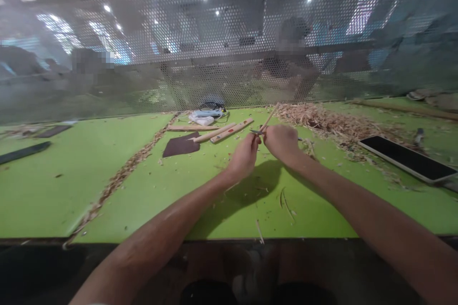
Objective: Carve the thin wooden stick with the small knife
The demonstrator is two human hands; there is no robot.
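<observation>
My left hand (246,155) is closed around the lower end of a thin wooden stick (270,117), which slants up and away to the right. My right hand (282,142), in a fist, grips a knife whose short blade (256,132) lies across the stick above my left thumb. The knife's handle is mostly hidden in the fist. Both hands are close together over the green table (161,205). Left of them lie a flat wooden piece with coloured marks (232,130), a rounded wooden stick (216,132) and a dark sandpaper sheet (181,145).
A heap of wood shavings (322,121) spreads behind and right of my hands. A phone (408,157) lies at right. More shavings fill the table seam (121,178). A cloth bundle with cords (204,116) sits by the perforated screen (222,52); people are beyond it.
</observation>
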